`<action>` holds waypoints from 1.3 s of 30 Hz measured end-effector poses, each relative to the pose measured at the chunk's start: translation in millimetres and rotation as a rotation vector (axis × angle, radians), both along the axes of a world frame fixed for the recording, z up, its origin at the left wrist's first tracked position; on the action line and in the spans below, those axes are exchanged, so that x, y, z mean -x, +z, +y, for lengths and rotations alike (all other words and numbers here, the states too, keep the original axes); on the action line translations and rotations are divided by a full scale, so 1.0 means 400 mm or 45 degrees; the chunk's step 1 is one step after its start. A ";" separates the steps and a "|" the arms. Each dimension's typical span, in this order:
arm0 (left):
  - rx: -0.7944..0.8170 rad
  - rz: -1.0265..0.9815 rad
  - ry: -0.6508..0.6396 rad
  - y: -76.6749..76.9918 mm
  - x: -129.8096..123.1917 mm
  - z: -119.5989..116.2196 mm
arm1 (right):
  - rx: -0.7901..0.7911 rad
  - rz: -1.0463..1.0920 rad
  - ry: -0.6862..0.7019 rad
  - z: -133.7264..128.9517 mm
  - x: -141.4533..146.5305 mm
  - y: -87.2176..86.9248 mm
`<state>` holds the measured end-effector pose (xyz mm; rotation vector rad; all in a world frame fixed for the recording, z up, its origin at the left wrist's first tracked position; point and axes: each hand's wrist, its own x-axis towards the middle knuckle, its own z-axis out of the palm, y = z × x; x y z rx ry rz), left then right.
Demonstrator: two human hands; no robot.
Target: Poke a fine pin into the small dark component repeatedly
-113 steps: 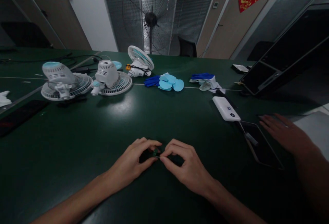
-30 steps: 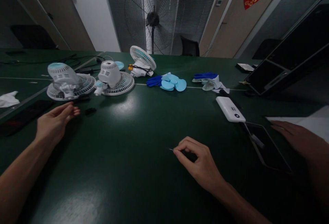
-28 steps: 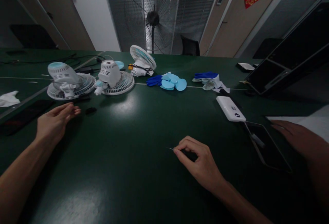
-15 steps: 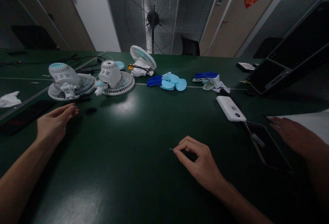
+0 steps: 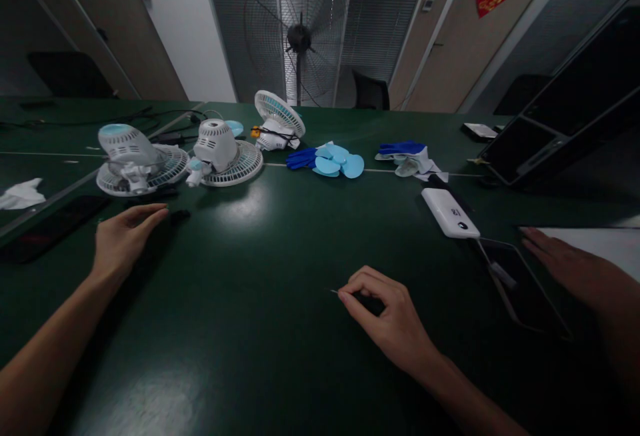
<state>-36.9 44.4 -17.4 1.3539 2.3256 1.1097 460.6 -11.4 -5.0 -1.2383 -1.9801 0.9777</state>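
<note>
Over the left part of the green table (image 5: 260, 356), my left hand (image 5: 123, 236) has thumb and fingertips pinched together; whether anything is between them is too small to make out. Just beyond those fingertips lies a small black object (image 5: 180, 217). My right hand (image 5: 383, 313) is closed low over the middle of the table. A thin light-coloured pin-like piece (image 5: 333, 291) sticks out to the left from between its thumb and index finger. The rest of that piece is hidden by the fingers.
White fan parts (image 5: 216, 149) and another small fan (image 5: 278, 119) stand at the back left. Light-blue fan blades (image 5: 339, 161) lie by gloves (image 5: 413, 156). A white power bank (image 5: 450, 213) is cabled to a dark phone (image 5: 525, 289). Another person's hand (image 5: 575, 263) rests at right.
My left hand has moved to the right, closer to the small black object, its fingers still pinched. My right hand stays in place with the pin-like piece.
</note>
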 end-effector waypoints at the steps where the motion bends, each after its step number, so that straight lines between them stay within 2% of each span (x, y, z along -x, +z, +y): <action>1: 0.030 0.021 -0.017 0.001 0.000 0.000 | 0.003 0.000 0.001 0.000 0.000 0.001; 10: 0.127 0.027 -0.055 0.020 -0.018 -0.002 | 0.000 0.002 0.011 0.001 0.003 0.004; 18: 0.230 0.141 -0.066 0.035 -0.028 -0.004 | -0.023 0.001 -0.005 0.003 0.003 0.000; 30: 0.228 0.264 -0.025 0.030 -0.031 0.000 | -0.025 0.005 0.013 0.001 0.002 0.001; 39: 0.253 0.234 -0.008 0.030 -0.028 -0.001 | -0.036 -0.014 -0.002 0.003 0.005 0.003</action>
